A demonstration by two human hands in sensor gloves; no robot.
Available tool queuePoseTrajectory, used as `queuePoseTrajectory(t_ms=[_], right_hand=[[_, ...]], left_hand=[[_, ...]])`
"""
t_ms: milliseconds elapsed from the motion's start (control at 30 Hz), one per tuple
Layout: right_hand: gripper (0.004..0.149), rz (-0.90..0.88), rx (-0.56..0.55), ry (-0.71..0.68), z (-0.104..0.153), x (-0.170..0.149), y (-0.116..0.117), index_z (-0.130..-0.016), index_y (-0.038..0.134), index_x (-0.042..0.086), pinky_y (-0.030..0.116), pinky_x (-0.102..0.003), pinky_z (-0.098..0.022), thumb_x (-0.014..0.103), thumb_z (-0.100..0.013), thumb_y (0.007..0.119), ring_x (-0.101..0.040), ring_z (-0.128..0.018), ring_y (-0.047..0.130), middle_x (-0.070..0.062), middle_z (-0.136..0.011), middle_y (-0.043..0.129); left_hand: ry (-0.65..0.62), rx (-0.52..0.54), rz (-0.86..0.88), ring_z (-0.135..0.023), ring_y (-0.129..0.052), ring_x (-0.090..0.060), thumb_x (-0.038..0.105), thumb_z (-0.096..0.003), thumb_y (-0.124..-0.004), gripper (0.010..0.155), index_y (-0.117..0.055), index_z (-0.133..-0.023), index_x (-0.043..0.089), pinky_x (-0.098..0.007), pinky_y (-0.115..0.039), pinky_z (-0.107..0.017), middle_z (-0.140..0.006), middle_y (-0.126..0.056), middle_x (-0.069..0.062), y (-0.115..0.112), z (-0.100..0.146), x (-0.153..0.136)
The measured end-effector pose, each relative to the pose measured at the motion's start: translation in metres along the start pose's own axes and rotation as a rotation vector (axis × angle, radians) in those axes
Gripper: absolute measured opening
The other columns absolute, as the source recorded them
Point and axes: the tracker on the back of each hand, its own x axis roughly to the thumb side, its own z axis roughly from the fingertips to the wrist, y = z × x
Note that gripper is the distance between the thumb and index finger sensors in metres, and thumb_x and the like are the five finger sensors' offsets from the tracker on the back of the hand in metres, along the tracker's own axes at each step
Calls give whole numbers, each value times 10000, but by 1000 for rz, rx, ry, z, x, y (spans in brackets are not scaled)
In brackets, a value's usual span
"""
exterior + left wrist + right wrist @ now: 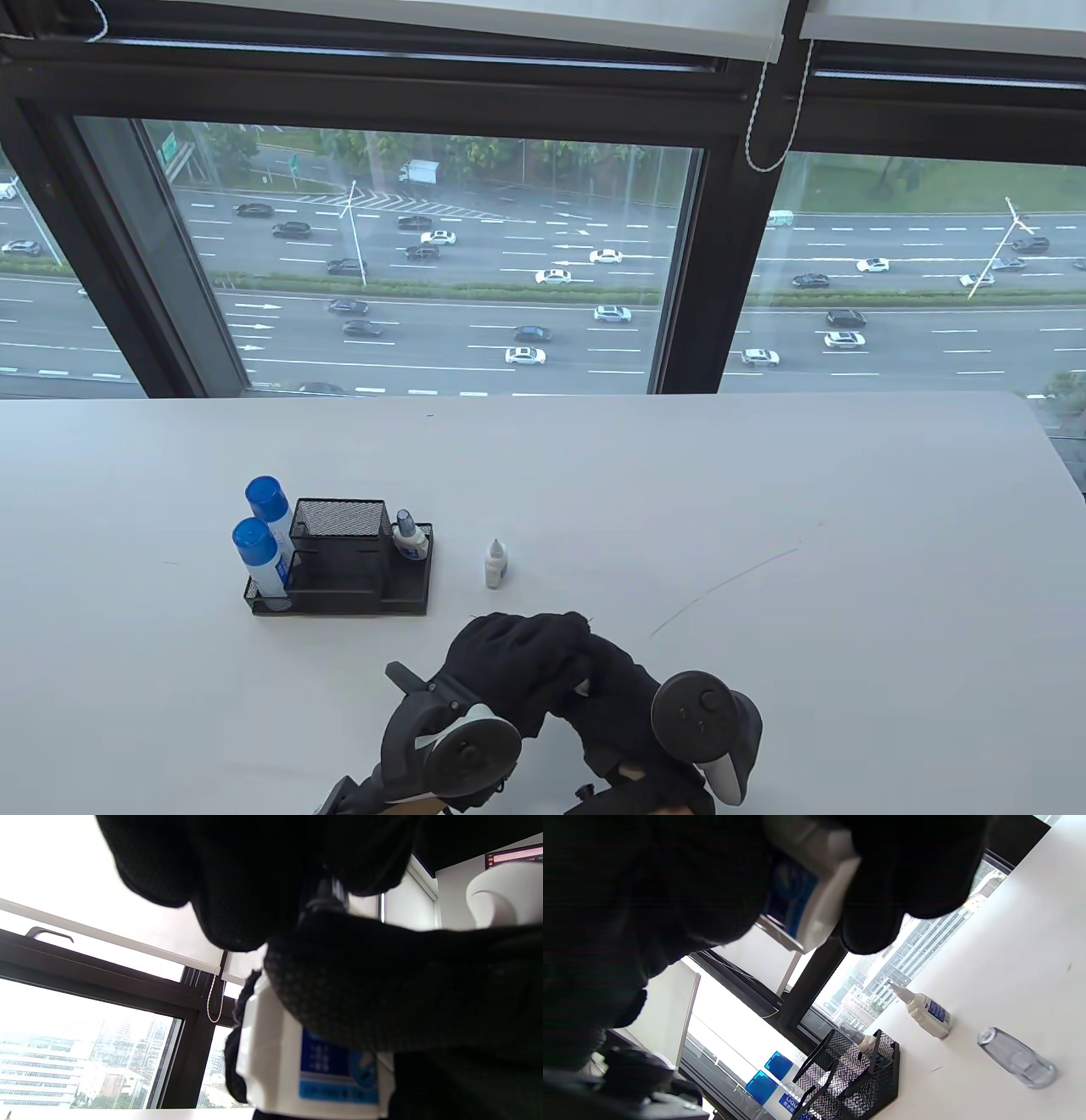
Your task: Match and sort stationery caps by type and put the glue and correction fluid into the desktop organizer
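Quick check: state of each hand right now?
Left hand: curled round a small white bottle.
Right hand: fingers curled on the same bottle's top end.

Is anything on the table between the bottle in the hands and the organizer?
Nothing visible blocks it. The held bottle is gripped by both hands, left hand and right hand. The uncapped bottle stands right of the organizer, beside the direct line rather than across it.
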Motion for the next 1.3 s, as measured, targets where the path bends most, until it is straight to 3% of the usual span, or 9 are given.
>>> queuePoseTrajectory(t_ms=[167,333,633,767,833,933,1100,1233,1300], right_hand=[[577,-61,51,8,-3,-7,5,-911,753,149,784,-533,-570,372,-416,947,-297,-655,967,-126,-848,871],[598,81,1,-30,0,2,1,-959,698,175,758,-519,-610,400,-447,906,-277,-708,932,-107,-898,831],[598,87,44,-33,-2,-4,4,-956,710,165,753,-532,-616,383,-440,918,-298,-722,932,-124,-904,835],[684,91,96,-6,-3,-4,7,-1038,639,131,694,-574,-655,398,-463,894,-345,-801,885,-169,-986,765],[767,115,95,10,-3,-5,3,-1093,546,115,632,-607,-683,427,-474,875,-380,-876,813,-190,-1052,674],[742,155,57,28,-3,-5,-9,-1093,557,114,621,-613,-685,444,-494,847,-392,-872,811,-199,-1050,678],[704,168,5,38,-2,-5,-24,-1085,586,119,620,-611,-686,460,-514,817,-392,-860,821,-198,-1041,699],[685,148,-17,54,-2,-8,-30,-1080,597,121,623,-609,-684,468,-524,795,-390,-855,825,-197,-1037,704],[676,128,-18,63,-2,-11,-32,-1080,600,119,625,-608,-682,471,-532,781,-393,-850,828,-201,-1032,711]], left_hand=[[40,-103,64,-723,-1064,-175,524,-539,-775,456,-792,-948,323,-471,-840,-602,-876,-981,48,1,-6,-7],[49,-113,39,-766,-1043,-201,552,-523,-797,581,-721,-1036,290,-483,-820,-623,-914,-960,37,3,-3,-8],[36,-220,-16,-751,-1055,-189,493,-527,-821,545,-741,-1015,262,-465,-830,-622,-905,-967,7,1,-7,-2],[26,-227,-74,-746,-1062,-184,473,-523,-825,535,-749,-1008,260,-455,-838,-621,-903,-973,3,5,-8,-6],[45,-200,-62,-749,-1060,-186,468,-523,-827,535,-749,-1009,258,-459,-835,-622,-906,-971,2,9,-9,-13],[76,-165,-106,-756,-1055,-194,461,-526,-826,533,-744,-1013,261,-465,-828,-627,-913,-965,-1,15,-11,-32],[197,-202,-280,-777,-1043,-199,454,-536,-814,525,-731,-1021,270,-470,-818,-637,-935,-948,0,23,-25,-80],[320,-219,-280,-796,-1028,-205,452,-533,-819,519,-726,-1018,290,-483,-801,-648,-946,-937,5,17,-34,-117],[376,-278,-293,-801,-1024,-204,454,-531,-822,518,-725,-1015,298,-486,-796,-651,-949,-933,10,8,-39,-134]])
